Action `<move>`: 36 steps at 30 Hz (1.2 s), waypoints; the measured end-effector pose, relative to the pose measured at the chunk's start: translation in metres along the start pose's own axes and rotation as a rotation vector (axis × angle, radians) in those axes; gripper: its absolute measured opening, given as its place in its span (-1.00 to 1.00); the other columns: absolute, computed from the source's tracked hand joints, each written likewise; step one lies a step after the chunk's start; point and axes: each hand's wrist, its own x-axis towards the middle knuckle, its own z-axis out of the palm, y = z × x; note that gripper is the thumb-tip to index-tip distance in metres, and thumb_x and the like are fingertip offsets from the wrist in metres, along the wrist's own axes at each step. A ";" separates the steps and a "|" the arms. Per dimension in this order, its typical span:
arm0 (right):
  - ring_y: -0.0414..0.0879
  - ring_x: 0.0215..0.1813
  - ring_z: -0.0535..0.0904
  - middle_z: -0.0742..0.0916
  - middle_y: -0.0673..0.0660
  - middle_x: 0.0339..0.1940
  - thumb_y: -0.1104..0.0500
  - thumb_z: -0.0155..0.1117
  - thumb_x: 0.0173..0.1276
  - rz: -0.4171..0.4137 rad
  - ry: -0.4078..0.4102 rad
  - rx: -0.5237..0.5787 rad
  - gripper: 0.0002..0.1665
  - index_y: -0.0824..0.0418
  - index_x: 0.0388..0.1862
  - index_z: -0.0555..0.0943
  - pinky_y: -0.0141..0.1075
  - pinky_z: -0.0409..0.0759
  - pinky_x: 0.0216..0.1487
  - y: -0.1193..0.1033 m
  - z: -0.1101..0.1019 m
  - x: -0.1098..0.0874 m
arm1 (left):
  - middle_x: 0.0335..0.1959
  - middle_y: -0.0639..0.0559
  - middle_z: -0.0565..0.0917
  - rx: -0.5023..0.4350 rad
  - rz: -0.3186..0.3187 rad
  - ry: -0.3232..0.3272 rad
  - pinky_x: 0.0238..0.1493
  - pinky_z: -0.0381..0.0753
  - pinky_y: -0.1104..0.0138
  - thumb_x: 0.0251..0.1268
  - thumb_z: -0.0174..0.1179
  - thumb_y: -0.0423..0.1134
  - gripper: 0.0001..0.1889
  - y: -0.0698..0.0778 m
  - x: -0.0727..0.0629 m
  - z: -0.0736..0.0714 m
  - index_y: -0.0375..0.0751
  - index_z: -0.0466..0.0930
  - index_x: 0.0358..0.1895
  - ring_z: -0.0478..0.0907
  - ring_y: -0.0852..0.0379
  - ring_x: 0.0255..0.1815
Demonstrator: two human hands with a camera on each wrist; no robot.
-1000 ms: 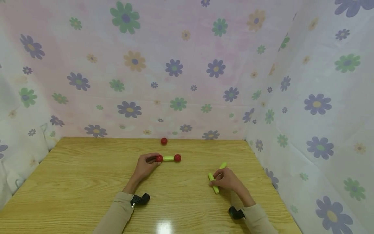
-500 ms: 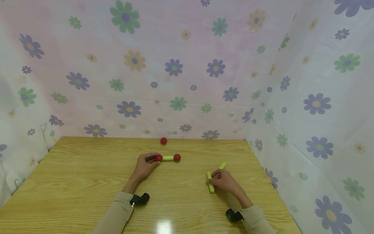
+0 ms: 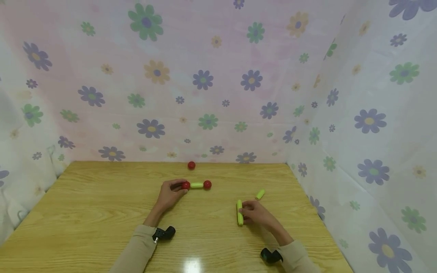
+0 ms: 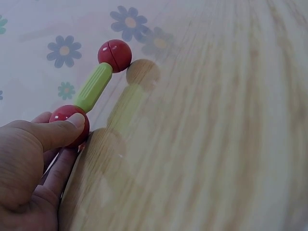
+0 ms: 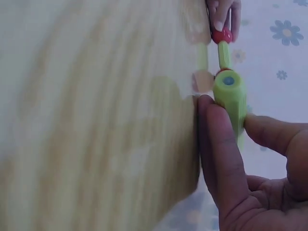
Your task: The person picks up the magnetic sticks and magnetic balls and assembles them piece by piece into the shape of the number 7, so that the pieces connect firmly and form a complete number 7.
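My left hand (image 3: 169, 195) pinches a red ball (image 4: 65, 113) at one end of a short green rod (image 3: 197, 185). A second red ball (image 3: 207, 184) is joined to the rod's other end, and the piece lies level along the table. To the right, my right hand (image 3: 258, 213) holds a longer green rod (image 3: 240, 213) between thumb and fingers, its length pointing away from me. In the right wrist view that rod's near end shows a round grey metal tip. Another green rod (image 3: 260, 194) lies just beyond the right hand.
A loose red ball (image 3: 191, 165) sits near the back edge of the wooden table (image 3: 102, 197). Flowered cloth (image 3: 205, 94) hangs behind the table and along its sides. Each wrist wears a black camera (image 3: 271, 256).
My right hand has carried the longer green rod to the left and turned it to point more straight away from me. The left hand and its ball-and-rod piece have stayed put.
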 end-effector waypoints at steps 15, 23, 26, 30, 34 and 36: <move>-0.09 -0.15 0.73 0.68 0.29 -0.01 0.15 0.04 0.65 0.027 0.015 0.099 -0.39 0.62 0.40 0.28 -0.30 0.76 -0.13 0.002 0.014 0.003 | 0.14 -0.46 0.63 0.009 0.000 0.008 0.19 0.66 0.13 0.22 0.38 -0.54 -0.60 0.001 0.000 0.000 -0.53 0.63 0.15 0.59 -0.35 0.20; -0.13 -0.25 0.71 0.69 0.27 -0.12 0.14 0.07 0.63 0.052 0.027 0.135 -0.35 0.62 0.42 0.21 -0.32 0.77 -0.20 -0.002 0.027 0.002 | 0.14 -0.46 0.63 -0.001 -0.018 0.015 0.19 0.67 0.17 0.20 0.38 -0.56 -0.59 0.000 -0.001 0.000 -0.54 0.63 0.14 0.59 -0.35 0.20; -0.15 -0.27 0.71 0.70 0.25 -0.14 0.14 0.08 0.62 0.056 0.022 0.142 -0.35 0.61 0.40 0.21 -0.33 0.76 -0.21 -0.003 0.033 0.003 | 0.13 -0.48 0.63 -0.009 -0.008 0.012 0.18 0.67 0.17 0.20 0.38 -0.57 -0.59 -0.001 -0.001 0.000 -0.56 0.62 0.14 0.59 -0.37 0.20; -0.14 -0.27 0.72 0.71 0.25 -0.15 0.14 0.08 0.62 0.046 0.008 0.140 -0.38 0.60 0.38 0.26 -0.33 0.77 -0.21 -0.004 0.041 0.006 | 0.13 -0.47 0.63 -0.008 0.008 0.006 0.18 0.67 0.16 0.19 0.39 -0.56 -0.59 -0.003 -0.001 0.001 -0.55 0.62 0.14 0.59 -0.37 0.20; -0.14 -0.28 0.72 0.73 0.23 -0.15 0.14 0.10 0.60 0.042 -0.008 0.133 -0.36 0.61 0.38 0.27 -0.32 0.77 -0.22 -0.006 0.047 0.010 | 0.12 -0.47 0.64 -0.003 0.023 0.005 0.18 0.67 0.15 0.19 0.39 -0.56 -0.59 -0.002 -0.001 0.001 -0.54 0.63 0.13 0.59 -0.39 0.19; -0.14 -0.28 0.72 0.74 0.23 -0.15 0.13 0.12 0.60 0.043 -0.009 0.126 -0.35 0.62 0.38 0.27 -0.32 0.77 -0.22 -0.008 0.050 0.012 | 0.12 -0.47 0.64 0.001 0.028 0.007 0.17 0.68 0.15 0.19 0.39 -0.56 -0.59 0.000 -0.001 0.001 -0.55 0.63 0.13 0.59 -0.39 0.19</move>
